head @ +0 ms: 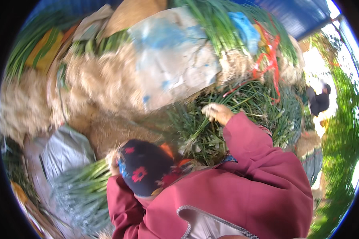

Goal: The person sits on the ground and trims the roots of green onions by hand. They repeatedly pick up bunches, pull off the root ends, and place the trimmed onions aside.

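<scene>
My left hand [115,165] is beside my knee, at the pale root end of a bunch of spring onions [86,182]. The knee hides part of its fingers, so its grip does not show. The bunch fans its green leaves down and to the left. My right hand [217,113] reaches out over a heap of loose green onion leaves [209,134], fingers bent and pointing left. Blur hides whether a leaf is between them. Dark floral trousers [143,167] cover my bent knee, and maroon sleeves cover both arms.
Large stacks of spring onions with roots outward [107,77] line the far side, partly under a stained white sheet [173,59]. Red plastic strips [270,59] hang over the heap. A grey plastic sack [67,149] stands at left. Another person [318,100] is far right.
</scene>
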Available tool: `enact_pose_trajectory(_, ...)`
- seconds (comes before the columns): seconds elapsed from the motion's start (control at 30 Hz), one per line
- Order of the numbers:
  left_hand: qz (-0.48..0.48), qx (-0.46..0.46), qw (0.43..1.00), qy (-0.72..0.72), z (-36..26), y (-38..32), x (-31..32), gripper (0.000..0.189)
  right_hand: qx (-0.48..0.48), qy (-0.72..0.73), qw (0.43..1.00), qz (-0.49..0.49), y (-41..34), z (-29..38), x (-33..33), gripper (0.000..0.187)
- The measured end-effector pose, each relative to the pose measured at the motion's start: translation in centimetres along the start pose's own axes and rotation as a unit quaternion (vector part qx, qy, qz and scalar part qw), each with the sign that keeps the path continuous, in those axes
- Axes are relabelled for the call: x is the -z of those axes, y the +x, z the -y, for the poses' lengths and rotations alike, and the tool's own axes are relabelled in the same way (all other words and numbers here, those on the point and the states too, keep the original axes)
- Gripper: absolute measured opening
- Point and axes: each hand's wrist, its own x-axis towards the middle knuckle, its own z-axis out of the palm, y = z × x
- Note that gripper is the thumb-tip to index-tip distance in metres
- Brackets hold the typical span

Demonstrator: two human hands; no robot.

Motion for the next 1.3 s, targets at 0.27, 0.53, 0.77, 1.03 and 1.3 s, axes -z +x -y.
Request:
enact_pose_trajectory(0.27, 0.029, -0.301, 0.952, 0.050, -32.6, 0.4, -0.7, 0.044, -0.067, -0.220, 0.886, -0.403, 7.0, 3.8, 11.9, 0.036)
enact_pose_trajectory(0.53, 0.231, -0.208, 0.942, -0.129, -37.4, -1.6, -16.9, 0.035, -0.022, -0.108, 0.943, -0.313, 7.2, 2.3, 10.9, 0.036)
enact_pose_trajectory(0.77, 0.216, -0.138, 0.958, -0.131, -33.3, 2.4, -26.0, 0.029, 0.073, 0.054, 0.976, -0.196, 3.1, 2.5, 3.3, 0.051)
enact_pose_trajectory(1.03, 0.293, 0.018, 0.914, -0.279, -32.9, 1.7, -26.5, 0.021, -0.028, 0.156, 0.970, -0.183, 0.6, 1.9, 2.9, 0.049)
enact_pose_trajectory(1.3, 0.326, 0.048, 0.899, -0.288, -28.7, 0.4, -27.5, 0.026, -0.016, 0.428, 0.899, -0.096, 5.4, -0.1, 2.3, 0.016)
